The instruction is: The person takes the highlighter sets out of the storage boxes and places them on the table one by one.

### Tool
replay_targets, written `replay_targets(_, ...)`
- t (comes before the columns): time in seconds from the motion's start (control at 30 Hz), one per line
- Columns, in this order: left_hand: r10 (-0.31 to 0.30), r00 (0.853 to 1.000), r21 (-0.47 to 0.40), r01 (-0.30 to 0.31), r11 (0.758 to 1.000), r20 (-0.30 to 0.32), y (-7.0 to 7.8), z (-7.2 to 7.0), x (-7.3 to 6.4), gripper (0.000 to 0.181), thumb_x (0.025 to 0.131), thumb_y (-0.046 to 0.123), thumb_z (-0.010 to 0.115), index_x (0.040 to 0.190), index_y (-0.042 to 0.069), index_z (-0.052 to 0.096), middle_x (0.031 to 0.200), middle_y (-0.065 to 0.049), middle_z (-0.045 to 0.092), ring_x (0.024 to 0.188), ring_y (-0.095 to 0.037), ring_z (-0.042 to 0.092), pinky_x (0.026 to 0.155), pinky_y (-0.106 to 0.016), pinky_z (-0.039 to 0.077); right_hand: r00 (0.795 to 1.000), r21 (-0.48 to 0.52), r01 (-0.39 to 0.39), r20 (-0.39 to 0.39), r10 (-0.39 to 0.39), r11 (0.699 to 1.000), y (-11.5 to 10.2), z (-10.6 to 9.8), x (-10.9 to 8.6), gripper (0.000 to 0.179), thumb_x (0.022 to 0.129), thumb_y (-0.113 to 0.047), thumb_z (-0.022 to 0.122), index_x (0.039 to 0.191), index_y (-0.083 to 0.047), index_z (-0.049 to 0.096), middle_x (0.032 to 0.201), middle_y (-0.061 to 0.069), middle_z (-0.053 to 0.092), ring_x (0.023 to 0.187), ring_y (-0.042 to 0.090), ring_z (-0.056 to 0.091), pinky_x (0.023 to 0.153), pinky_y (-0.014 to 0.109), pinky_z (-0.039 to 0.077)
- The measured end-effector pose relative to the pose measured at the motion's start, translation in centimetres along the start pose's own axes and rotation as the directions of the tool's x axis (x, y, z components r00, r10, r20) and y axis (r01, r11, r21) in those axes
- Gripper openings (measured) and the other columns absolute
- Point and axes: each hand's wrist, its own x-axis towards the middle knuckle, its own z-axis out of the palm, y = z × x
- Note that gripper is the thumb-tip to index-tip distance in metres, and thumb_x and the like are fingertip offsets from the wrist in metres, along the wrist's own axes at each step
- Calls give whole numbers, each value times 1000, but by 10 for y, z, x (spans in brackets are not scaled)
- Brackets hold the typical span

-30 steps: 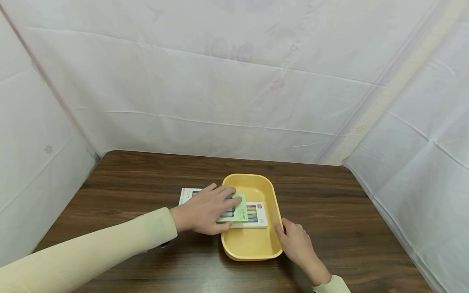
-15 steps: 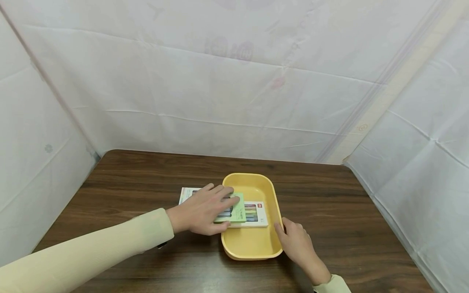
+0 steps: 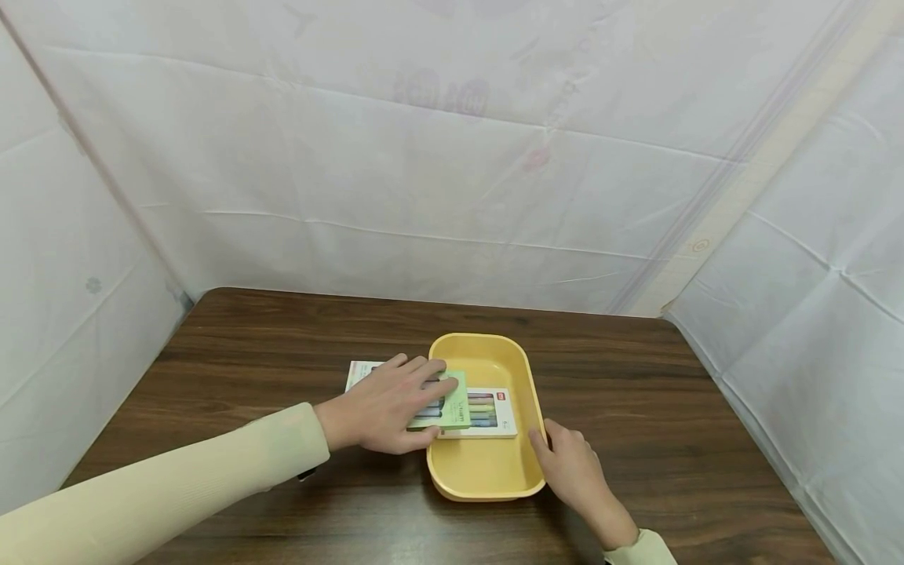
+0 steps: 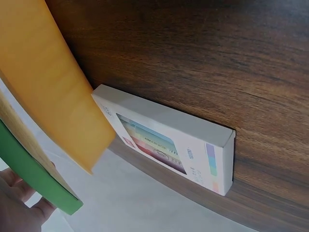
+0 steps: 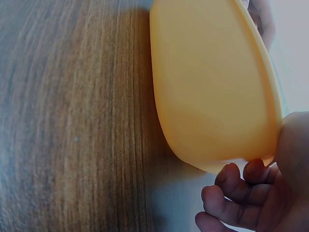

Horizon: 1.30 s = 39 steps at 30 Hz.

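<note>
My left hand (image 3: 391, 404) holds a flat green box of pens (image 3: 457, 402) with a window, thumb at its near edge and fingers across the top. The green box is raised over the left rim of a yellow tray (image 3: 487, 471). Inside the tray lies a white box of coloured pens (image 3: 503, 412), partly covered by the green box. Another white pen box (image 4: 164, 137) lies on the table against the tray's outer left side, mostly hidden under the left hand in the head view. My right hand (image 3: 575, 471) grips the tray's right rim.
The dark wood-grain table (image 3: 282, 345) carries the tray near its middle. White sheeting (image 3: 424, 196) hangs behind the table and at both sides.
My left hand and the green pen box have shifted slightly to the left, showing more of the white box in the tray. The right hand and tray have stayed put.
</note>
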Motion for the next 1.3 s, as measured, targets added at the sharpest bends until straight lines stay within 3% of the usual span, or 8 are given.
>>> replay_targets(0.4,-13,1000,4,13,1000,10,-3,-2,-6,57,85,51,52,134,21,48,126,-4,51,98,-17,53,77,-34,42,1000,-9,-8,1,8,1000,0,0,1,20,98,-25,51,92,-11,64,60,-3,53,56,10,51,50,30,38)
replay_targets(0.77,-24,999,-9,25,1000,27,-3,-1,-12,58,87,52,48,137,22,47,132,-4,50,111,-19,52,83,-37,43,1000,-1,-15,8,15,1000,-1,-1,0,20,98,-25,52,93,-10,64,60,-3,54,56,10,51,50,30,38)
replay_targets(1.3,-19,999,-8,18,1000,-27,-5,1,-18,59,88,52,49,137,21,46,132,-6,51,112,-20,54,84,-38,44,1000,5,-12,8,12,1000,-1,-1,0,20,98,-25,52,93,-10,64,60,-3,53,55,10,51,49,30,37)
